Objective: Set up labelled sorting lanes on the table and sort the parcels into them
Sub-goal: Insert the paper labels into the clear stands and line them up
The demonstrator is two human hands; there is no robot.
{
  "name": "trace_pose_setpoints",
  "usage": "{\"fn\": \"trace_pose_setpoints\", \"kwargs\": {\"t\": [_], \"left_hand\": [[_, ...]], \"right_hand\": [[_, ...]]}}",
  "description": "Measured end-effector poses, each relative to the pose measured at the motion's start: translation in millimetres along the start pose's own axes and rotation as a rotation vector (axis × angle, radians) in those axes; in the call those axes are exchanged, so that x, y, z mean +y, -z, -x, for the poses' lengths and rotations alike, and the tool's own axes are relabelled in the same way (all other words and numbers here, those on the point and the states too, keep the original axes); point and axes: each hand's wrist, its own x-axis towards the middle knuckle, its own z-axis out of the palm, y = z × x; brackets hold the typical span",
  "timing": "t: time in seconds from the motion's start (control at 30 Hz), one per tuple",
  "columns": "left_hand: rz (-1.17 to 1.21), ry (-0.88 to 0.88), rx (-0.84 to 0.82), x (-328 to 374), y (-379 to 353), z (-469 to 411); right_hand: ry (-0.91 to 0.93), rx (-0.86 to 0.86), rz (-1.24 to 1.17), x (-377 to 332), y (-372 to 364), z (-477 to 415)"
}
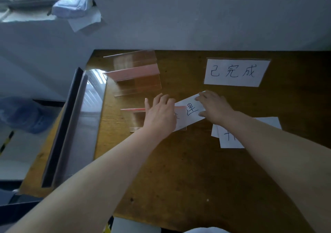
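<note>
I see a brown wooden table (179, 170), a cluster of clear stands (132, 71) at far left, a nearer clear stand (136, 119), a white handwritten label (236, 72) far right, loose paper slips (231, 139) closer.

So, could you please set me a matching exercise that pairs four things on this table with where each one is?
Things:
1. finished label reading 已完成
2. paper label
3. loose paper slips
4. clear holders

Places:
A. lined up one behind another, far left of the table
B. between the left hand and right hand
C. far right, on its own
D. partly under the right forearm

Pairs: 1-C, 2-B, 3-D, 4-A
</note>
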Motion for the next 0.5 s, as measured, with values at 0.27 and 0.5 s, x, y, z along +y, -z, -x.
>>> {"fn": "trace_pose_setpoints", "kwargs": {"t": [0.27, 0.5], "left_hand": [[-0.059, 0.037, 0.008, -2, -6, -10], [-0.059, 0.068, 0.007, 0, -8, -16]], "right_hand": [[0.109, -0.085, 0.202, 4, 5, -40], [-0.062, -0.209, 0.227, 26, 11, -40]]}}
